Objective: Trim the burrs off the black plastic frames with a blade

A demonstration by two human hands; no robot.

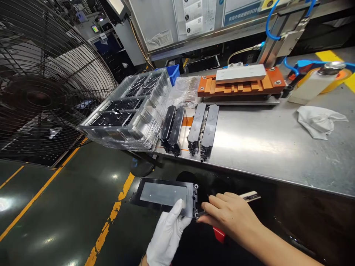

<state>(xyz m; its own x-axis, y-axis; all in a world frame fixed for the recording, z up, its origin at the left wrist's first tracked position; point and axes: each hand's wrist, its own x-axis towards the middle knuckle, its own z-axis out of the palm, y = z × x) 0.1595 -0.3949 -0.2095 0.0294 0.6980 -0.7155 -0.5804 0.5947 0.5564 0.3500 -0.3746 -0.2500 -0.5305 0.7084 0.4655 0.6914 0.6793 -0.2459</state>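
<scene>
My left hand (166, 232), in a white glove, holds a flat black plastic part with a grey metal plate (163, 194) by its right end, below the table's front edge. My bare right hand (230, 214) grips a thin tool with a pale tip and red handle (251, 196), its fingertips pressed at the part's right corner. On the steel table (277, 147) above lie several more black parts (191, 131) in two pairs.
A stack of clear plastic trays (130, 111) with black parts overhangs the table's left end. An orange press fixture (241, 85) stands at the back, a white cloth (318, 122) to the right. A large fan (41, 81) stands left on the floor with yellow lines.
</scene>
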